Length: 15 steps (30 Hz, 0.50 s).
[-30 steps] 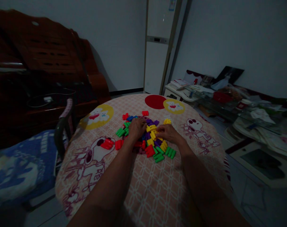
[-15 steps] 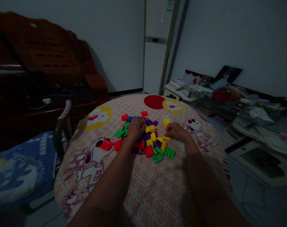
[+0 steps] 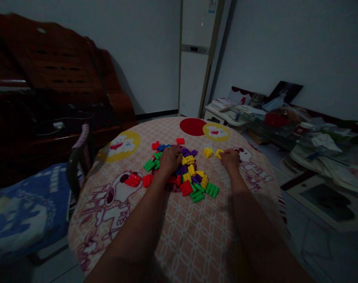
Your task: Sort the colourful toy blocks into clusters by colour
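Note:
A loose heap of plastic building blocks in red, green, blue, purple and yellow lies mid-table. My left hand (image 3: 170, 160) is over the heap's far left part, fingers curled down among the pieces; what they grip is hidden. To the right of the heap, my right hand (image 3: 230, 158) pinches a yellow building block (image 3: 219, 153) at the table surface. Another yellow block (image 3: 207, 153) lies just left of it. Nearer me are a green block (image 3: 212, 190), a red block (image 3: 186, 188) and several yellow ones at the heap's right side.
The round table has a patterned cloth (image 3: 193, 236). A single red block (image 3: 133, 180) lies left of the heap and another red block (image 3: 180, 141) beyond it. A chair (image 3: 75, 165) stands at the left, a cluttered glass-topped stand (image 3: 255, 125) at the right.
My right hand has moved right and slightly away from me with a yellow block, from beside the heap to a spot past the other yellow block. My left hand stays put.

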Each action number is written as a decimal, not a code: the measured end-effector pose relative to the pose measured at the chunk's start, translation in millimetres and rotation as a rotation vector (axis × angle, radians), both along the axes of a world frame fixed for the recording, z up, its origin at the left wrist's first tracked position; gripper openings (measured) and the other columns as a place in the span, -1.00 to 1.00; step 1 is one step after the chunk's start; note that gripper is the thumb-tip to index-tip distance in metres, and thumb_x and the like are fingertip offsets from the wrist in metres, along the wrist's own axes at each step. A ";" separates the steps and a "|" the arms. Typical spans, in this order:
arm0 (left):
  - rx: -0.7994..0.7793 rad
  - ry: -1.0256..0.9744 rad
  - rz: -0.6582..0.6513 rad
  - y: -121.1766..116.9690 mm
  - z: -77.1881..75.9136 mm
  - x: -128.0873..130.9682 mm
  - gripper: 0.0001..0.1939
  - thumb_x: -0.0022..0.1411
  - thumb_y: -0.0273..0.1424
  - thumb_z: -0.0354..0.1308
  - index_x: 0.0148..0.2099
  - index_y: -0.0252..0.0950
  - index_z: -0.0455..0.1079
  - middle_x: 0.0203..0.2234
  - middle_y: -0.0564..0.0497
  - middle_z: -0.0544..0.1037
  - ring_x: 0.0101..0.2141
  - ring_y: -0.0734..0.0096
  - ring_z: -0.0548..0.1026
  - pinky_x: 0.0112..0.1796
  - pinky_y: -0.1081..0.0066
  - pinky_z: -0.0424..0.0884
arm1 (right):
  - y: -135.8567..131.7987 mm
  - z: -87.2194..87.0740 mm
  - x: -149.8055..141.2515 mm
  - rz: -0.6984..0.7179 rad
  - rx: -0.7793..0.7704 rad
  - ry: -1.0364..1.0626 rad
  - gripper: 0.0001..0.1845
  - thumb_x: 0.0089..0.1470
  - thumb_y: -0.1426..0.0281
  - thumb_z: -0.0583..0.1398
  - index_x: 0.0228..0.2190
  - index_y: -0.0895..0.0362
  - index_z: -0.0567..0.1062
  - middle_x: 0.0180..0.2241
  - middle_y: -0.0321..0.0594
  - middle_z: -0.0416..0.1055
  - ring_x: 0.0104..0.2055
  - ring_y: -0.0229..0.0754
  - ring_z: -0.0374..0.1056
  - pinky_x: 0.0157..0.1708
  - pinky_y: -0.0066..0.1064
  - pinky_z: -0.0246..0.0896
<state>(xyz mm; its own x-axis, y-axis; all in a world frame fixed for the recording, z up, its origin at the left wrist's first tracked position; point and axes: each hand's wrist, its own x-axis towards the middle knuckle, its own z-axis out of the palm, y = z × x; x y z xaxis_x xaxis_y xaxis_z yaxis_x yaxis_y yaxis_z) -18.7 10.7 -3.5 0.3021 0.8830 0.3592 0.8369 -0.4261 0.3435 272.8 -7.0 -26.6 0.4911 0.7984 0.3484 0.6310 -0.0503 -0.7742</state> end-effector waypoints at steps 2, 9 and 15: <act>0.000 -0.003 0.010 -0.7 0.7 0.5 -0.76 0.31 -0.37 0.06 -0.14 -0.29 0.55 -0.15 -0.16 0.61 -0.08 0.09 0.49 -0.01 0.18 0.35 | 3.0 -0.1 -8.2 -0.068 0.027 -0.013 -0.87 -0.06 0.31 0.25 -0.51 0.11 0.52 -0.55 -0.18 0.47 -0.41 -0.10 0.40 -0.39 -0.34 0.28; 0.010 0.003 0.010 -0.6 -0.7 0.1 -0.74 0.32 -0.35 0.04 -0.13 -0.29 0.55 -0.14 -0.14 0.61 -0.10 0.11 0.48 -0.03 0.19 0.36 | 12.7 4.9 -34.6 -0.048 0.037 -0.131 -0.84 0.03 0.29 0.21 -0.51 0.10 0.47 -0.46 -0.17 0.49 -0.39 -0.14 0.33 -0.31 -0.36 0.17; -0.016 0.003 -0.002 -1.7 1.9 0.2 -0.74 0.33 -0.36 0.04 -0.12 -0.31 0.54 -0.13 -0.16 0.61 -0.08 0.12 0.49 0.01 0.17 0.34 | 9.2 5.7 -32.8 0.016 -0.005 -0.184 -0.76 0.09 0.34 0.13 -0.56 0.10 0.45 -0.49 -0.18 0.46 -0.39 -0.15 0.29 -0.29 -0.35 0.12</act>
<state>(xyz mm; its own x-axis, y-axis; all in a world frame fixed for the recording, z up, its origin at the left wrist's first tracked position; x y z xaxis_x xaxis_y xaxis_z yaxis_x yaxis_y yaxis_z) -18.5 9.0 -1.5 0.3055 0.8877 0.3443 0.8371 -0.4228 0.3473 240.0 2.2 -20.9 0.4066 0.8073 0.4276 0.7628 -0.0424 -0.6453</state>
